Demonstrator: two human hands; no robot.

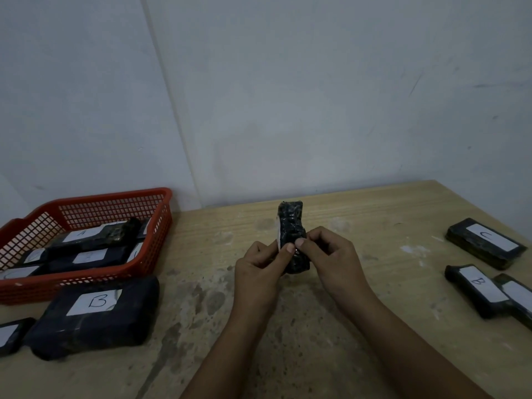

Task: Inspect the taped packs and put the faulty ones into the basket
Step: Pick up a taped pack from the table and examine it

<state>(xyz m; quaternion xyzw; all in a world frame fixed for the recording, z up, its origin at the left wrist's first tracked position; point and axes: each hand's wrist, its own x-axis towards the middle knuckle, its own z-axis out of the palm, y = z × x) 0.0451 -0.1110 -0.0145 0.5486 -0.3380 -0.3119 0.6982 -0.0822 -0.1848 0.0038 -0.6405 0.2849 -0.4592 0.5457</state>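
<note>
A single wide-angle head-worn view looks forward and down across the pale, stained wooden table [359, 226], close above the person's forearms, which enter from six o'clock. The grey wall fills the upper half toward twelve o'clock. The red plastic mesh basket [115, 203] sits at nine o'clock.

I read "B" on the big pack [92, 315] lower left, "C" [486, 242] and "B" [479, 289] on packs at right.

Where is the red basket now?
In the head view, the red basket sits far left on the table, against the wall, behind the large pack marked B.
</note>
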